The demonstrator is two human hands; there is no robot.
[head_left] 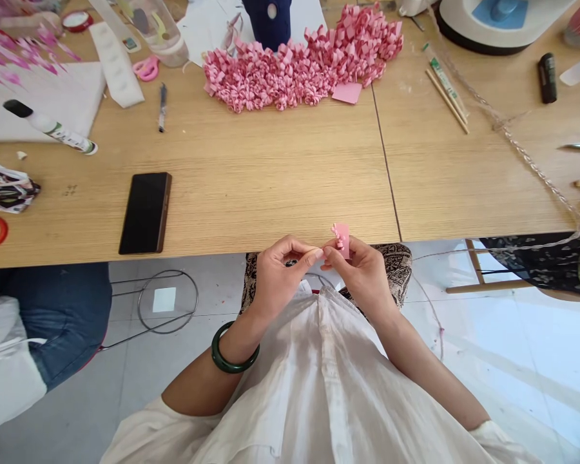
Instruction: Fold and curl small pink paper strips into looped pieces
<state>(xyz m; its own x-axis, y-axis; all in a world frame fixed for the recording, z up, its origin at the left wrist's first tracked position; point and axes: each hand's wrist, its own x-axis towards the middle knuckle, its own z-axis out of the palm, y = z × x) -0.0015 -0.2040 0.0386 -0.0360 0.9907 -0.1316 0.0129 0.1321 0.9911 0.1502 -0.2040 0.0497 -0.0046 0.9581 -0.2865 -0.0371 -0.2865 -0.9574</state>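
My right hand (367,274) is closed on a small pink paper piece (345,237) with a curled fringe along its left side, held just in front of the table edge above my lap. Beside it, my left hand (283,270) has thumb and forefinger pinched together close to the right fingertips; what they grip is hidden. Across the table lies a heap of pink curled paper pieces (280,77). A flat pink paper piece (347,93) rests at the heap's right front.
A black phone (145,212) lies near the table's front edge, left of my hands. Farther back are a pen (162,108), a capped bottle (53,129), pink-handled scissors (146,68) and a dark blue container (270,22). Wooden sticks (447,101) and a braided cord (531,158) lie right.
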